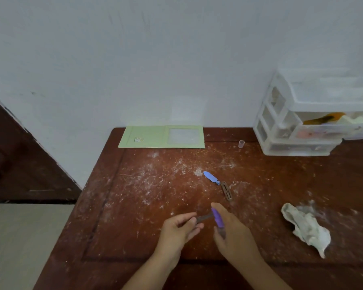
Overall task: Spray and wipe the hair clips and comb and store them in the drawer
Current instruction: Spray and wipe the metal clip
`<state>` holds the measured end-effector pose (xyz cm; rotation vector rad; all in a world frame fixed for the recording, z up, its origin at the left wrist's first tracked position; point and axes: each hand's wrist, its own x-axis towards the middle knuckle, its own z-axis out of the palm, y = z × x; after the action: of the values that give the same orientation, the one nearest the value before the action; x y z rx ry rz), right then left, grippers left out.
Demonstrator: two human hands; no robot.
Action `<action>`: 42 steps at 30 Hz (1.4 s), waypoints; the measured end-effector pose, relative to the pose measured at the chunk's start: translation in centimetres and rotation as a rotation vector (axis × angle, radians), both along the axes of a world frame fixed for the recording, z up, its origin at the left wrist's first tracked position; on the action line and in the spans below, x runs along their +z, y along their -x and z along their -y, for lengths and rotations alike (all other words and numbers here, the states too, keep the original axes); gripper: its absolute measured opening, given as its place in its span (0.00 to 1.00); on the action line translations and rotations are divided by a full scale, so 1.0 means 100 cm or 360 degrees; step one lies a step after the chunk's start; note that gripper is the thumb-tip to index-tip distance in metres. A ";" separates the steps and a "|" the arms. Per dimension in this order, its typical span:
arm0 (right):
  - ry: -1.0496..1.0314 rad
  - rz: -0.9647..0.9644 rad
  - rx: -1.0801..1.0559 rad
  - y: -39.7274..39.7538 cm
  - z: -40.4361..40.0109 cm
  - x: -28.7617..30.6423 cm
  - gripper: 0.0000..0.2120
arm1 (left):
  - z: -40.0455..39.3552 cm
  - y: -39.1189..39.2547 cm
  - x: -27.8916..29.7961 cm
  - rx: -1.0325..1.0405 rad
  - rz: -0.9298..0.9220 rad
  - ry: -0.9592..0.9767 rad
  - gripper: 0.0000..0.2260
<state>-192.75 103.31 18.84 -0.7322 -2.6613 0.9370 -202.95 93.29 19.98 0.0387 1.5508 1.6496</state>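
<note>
My left hand (179, 228) pinches a dark brown hair clip (203, 218) low over the near middle of the wooden table (134, 206). My right hand (232, 233) grips a small purple spray bottle (218, 219), its top close to the clip's right end. A blue hair clip (211, 177) and a brown hair clip (226, 190) lie on the table farther back. A crumpled white cloth (307, 228) lies at the right. The clear plastic drawer unit (314, 114) stands at the back right with its upper drawers pulled out. No comb is in view.
A green card folder (161, 136) lies against the wall at the back. A small clear cap (241, 143) stands left of the drawer unit. White dust specks the tabletop. The table's left edge drops to the floor and a dark door.
</note>
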 end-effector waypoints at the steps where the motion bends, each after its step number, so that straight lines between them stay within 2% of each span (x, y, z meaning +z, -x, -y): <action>1: 0.0019 -0.0035 -0.0015 0.000 -0.002 -0.001 0.30 | 0.000 0.001 0.001 0.0029 0.0049 -0.0026 0.07; 4: 0.0120 -0.0031 -0.0024 -0.001 -0.008 0.000 0.30 | 0.001 0.004 0.002 0.0149 0.0246 -0.0096 0.07; 6: 0.0209 -0.0010 -0.0031 -0.001 -0.011 -0.001 0.31 | 0.000 0.006 0.001 0.0163 0.0266 -0.0092 0.07; 9: 0.0172 -0.0034 -0.0022 0.000 -0.013 0.002 0.30 | -0.001 0.005 -0.002 0.0131 0.0142 0.0007 0.06; 10: 0.0139 -0.0059 -0.0008 0.001 -0.013 0.004 0.33 | -0.002 0.005 -0.002 0.0128 0.0079 0.0048 0.06; 12: 0.0071 -0.0121 0.0064 0.000 -0.013 0.005 0.33 | -0.005 0.005 -0.003 0.0117 -0.0026 0.0086 0.10; 15: -0.0056 -0.0008 0.0158 0.006 -0.012 0.010 0.30 | -0.007 0.004 -0.001 0.0092 -0.0076 0.0106 0.09; 18: -0.0238 -0.0023 0.0147 0.009 -0.013 0.009 0.29 | -0.007 0.002 0.002 0.0098 -0.0092 0.0084 0.08; 22: -0.0071 0.0072 0.0061 0.012 -0.014 0.012 0.27 | -0.004 0.001 0.003 0.0153 -0.0067 0.0047 0.08; 30: 0.0007 0.0184 -0.0105 0.011 -0.031 0.016 0.24 | 0.001 0.000 0.003 0.0210 -0.0070 0.0011 0.08; 35: 0.0124 0.0063 0.0072 0.006 -0.018 0.022 0.30 | 0.000 -0.001 0.005 0.0232 -0.0075 -0.0024 0.10; 39: 0.0063 0.0110 0.0243 0.005 -0.006 0.020 0.27 | 0.001 -0.002 0.006 0.0190 -0.0181 -0.0041 0.13; 42: 0.0057 0.0106 0.0222 0.005 -0.005 0.017 0.25 | 0.003 -0.002 0.008 0.0164 -0.0244 -0.0021 0.13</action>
<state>-193.26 103.81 20.51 -0.6016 -2.7911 1.0140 -202.72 93.03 20.78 0.0956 1.6813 1.7729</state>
